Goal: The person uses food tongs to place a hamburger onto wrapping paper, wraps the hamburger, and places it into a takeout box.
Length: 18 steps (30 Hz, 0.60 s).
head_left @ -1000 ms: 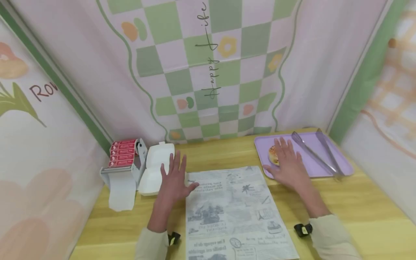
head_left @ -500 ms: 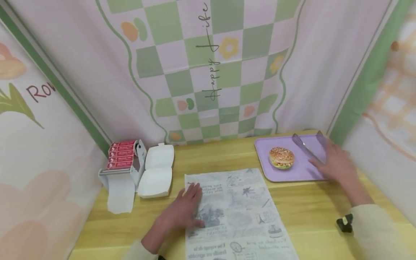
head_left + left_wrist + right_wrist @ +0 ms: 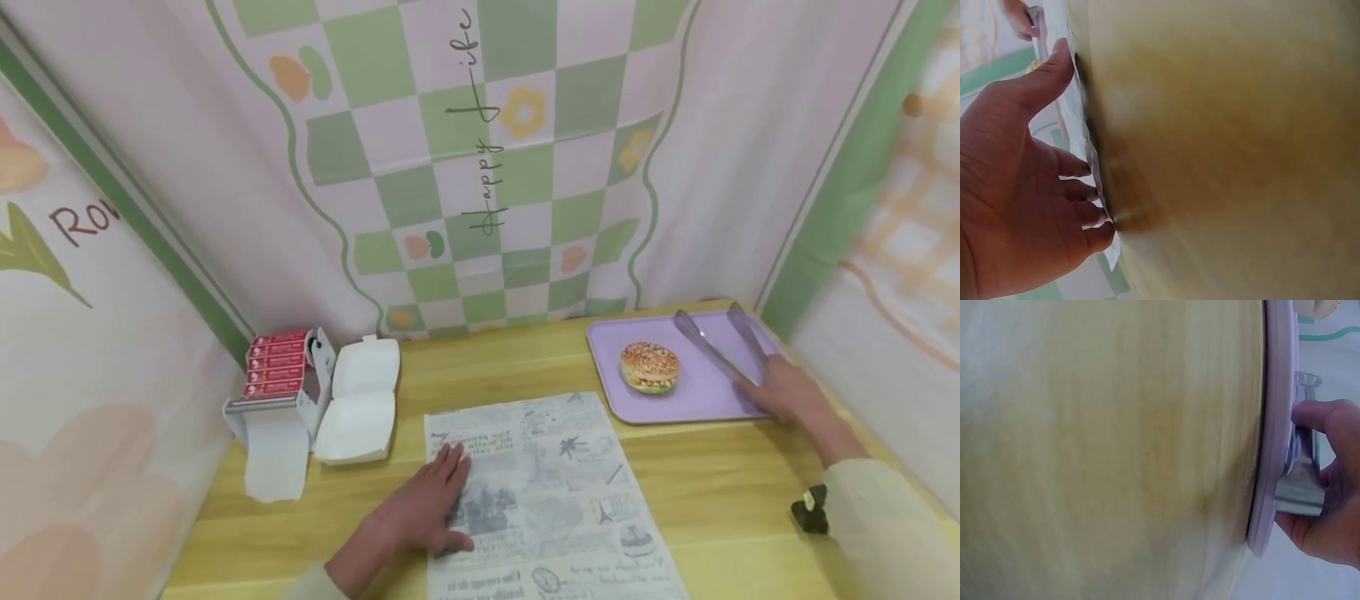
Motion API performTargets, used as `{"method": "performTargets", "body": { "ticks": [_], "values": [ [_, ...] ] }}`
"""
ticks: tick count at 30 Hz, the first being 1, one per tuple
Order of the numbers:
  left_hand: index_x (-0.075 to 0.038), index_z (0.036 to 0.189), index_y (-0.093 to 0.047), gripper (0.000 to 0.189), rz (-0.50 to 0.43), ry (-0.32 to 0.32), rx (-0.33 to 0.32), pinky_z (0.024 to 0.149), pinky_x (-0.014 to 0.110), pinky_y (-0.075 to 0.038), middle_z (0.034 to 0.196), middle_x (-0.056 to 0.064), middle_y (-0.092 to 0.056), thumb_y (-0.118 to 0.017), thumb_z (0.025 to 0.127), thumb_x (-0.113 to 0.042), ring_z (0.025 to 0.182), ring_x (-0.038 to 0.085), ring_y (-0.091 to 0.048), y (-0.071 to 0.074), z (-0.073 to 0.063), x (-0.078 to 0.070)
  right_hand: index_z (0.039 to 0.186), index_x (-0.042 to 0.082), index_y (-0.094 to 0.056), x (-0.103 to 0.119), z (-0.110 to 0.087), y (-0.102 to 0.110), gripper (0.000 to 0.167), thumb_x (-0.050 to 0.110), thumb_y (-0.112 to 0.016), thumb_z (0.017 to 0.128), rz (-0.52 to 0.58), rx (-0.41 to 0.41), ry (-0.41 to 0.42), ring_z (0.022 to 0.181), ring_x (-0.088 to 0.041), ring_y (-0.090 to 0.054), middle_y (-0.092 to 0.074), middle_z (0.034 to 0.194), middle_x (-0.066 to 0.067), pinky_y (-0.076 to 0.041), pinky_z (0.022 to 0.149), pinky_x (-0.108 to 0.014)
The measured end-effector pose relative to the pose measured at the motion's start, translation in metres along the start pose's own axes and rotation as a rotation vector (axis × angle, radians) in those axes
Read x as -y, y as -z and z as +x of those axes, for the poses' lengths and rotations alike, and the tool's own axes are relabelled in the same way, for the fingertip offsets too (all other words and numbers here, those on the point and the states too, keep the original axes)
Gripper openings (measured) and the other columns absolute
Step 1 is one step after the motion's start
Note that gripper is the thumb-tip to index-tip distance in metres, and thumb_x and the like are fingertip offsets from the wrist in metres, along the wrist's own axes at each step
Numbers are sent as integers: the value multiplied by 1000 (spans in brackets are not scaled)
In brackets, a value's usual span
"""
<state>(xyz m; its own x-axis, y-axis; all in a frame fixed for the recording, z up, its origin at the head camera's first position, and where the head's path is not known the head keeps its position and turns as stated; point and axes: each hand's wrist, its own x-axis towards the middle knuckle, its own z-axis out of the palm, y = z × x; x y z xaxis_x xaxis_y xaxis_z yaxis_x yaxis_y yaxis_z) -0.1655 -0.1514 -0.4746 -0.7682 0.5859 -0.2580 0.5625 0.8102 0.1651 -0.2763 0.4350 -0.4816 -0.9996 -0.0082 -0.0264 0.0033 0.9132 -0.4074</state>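
A pair of metal tongs (image 3: 712, 348) lies on the purple tray (image 3: 693, 402), its two arms spread toward the back. My right hand (image 3: 798, 402) is at the near end of the tongs. In the right wrist view, thumb and fingers curl round the metal tongs (image 3: 1299, 495) just above the tray's rim. Left of the tongs sits a sesame-bun burger (image 3: 649, 367). My left hand (image 3: 427, 512) rests with extended fingers on the left side of the printed paper sheet (image 3: 562, 492); in the left wrist view its fingertips touch the sheet's edge.
An opened white foam box (image 3: 360, 417) stands at the back left. Beside it is a dispenser with red-printed label rolls (image 3: 276, 367), a white strip hanging from its front. Patterned curtains (image 3: 517, 167) enclose the wooden table (image 3: 360, 508) at the back and sides.
The right hand has moved from over the burger rightward to the tongs and taken hold of them. The left hand has come down and nearer, from beside the foam box onto the paper.
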Motion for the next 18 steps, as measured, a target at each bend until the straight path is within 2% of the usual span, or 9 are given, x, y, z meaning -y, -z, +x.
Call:
{"method": "performTargets", "body": {
  "ticks": [3,6,7,9,11,12,16,18],
  "values": [
    [-4,158,-21,112,11,-1,7,123,48,-28,166,19,-12,-64,80,-72,154,37,-15,-3,2,0,96,-21,-45,-4,-1,0,52,30,-54,97,16,-35,41,61,-30,-53,-53,72,-23,-45,50,-38],
    [-6,159,-20,113,27,-4,22,123,47,-28,167,17,-11,-63,80,-73,154,35,-14,-3,3,1,97,-20,-45,-6,-4,1,50,29,-53,99,58,-57,75,55,-25,-53,-54,66,-15,-45,48,-37],
    [-6,159,-20,113,29,-5,27,123,47,-28,167,17,-11,-62,80,-74,154,35,-14,-4,3,1,103,-22,-45,-6,-6,2,52,29,-54,99,64,-69,87,54,-23,-53,-54,65,-13,-44,48,-36],
    [-7,159,-19,113,33,-6,33,123,47,-28,167,17,-11,-62,79,-75,154,34,-14,-4,4,2,115,-27,-40,-4,-11,6,62,31,-54,100,76,-72,93,56,-25,-56,-57,69,-19,-48,50,-38],
    [-6,159,-19,113,36,-9,33,123,47,-28,167,17,-11,-61,80,-75,154,35,-14,-4,4,2,126,-30,-34,3,-17,12,71,33,-55,100,76,-85,106,62,-39,-61,-59,77,-32,-53,58,-49],
    [-6,159,-19,113,37,-9,33,123,47,-28,167,17,-11,-61,80,-75,154,35,-14,-3,4,2,129,-29,-33,6,-20,15,73,33,-56,99,72,-90,120,66,-42,-61,-59,82,-35,-53,61,-54],
    [-5,159,-20,113,32,-12,28,123,47,-28,167,18,-11,-62,80,-74,154,36,-14,-2,3,3,133,-25,-37,27,-35,24,71,33,-59,98,56,-96,163,71,-41,-62,-63,85,-33,-53,67,-52],
    [-5,158,-20,113,24,-10,29,123,48,-28,167,18,-11,-62,80,-74,154,37,-14,-2,2,2,132,-23,-40,34,-42,26,69,32,-61,97,49,-89,193,72,-34,-62,-65,86,-29,-51,64,-46]
  ]
}}
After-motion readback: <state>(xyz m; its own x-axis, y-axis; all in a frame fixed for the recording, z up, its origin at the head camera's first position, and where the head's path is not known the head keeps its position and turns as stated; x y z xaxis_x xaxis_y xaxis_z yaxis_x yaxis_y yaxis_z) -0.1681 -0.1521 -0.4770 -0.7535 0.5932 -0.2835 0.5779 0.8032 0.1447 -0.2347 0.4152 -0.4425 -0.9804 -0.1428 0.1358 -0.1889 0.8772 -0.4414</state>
